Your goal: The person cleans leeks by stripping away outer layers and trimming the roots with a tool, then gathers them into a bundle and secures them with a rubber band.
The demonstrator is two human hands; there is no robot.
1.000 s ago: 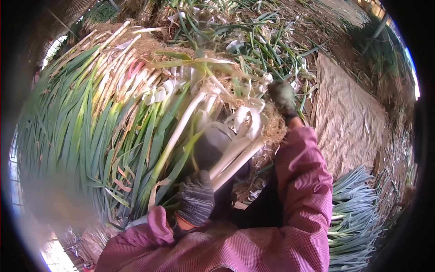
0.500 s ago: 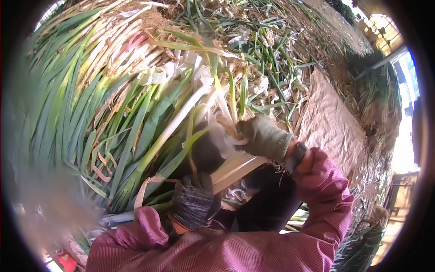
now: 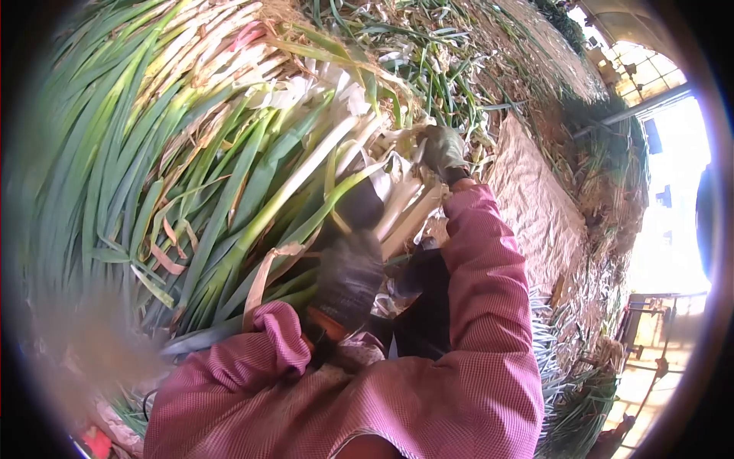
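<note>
A large heap of long green onions [image 3: 176, 176] filled the left side, its leaves sweeping downward and its pale stems and tangled roots towards the top. Across the bottom spread the wearer's pink checked jacket [image 3: 367, 405], both sleeves reaching up towards the onions. Loose leaves and peelings [image 3: 451, 69] littered the ground at the upper middle, and a creased brown sheet [image 3: 527, 191] lay to the right of the right arm. Blue-green leaves [image 3: 541, 344] showed beside the right sleeve. A few thick, pale stalks [image 3: 405, 218] slanted between the two gloved hands, above the dark-clothed legs. The left hand [image 3: 350, 275], in a dark grey glove and blurred, was closed around their lower end. The right hand [image 3: 443, 149], in a greenish glove, was at their upper end; whether its fingers gripped anything could not be told.
</note>
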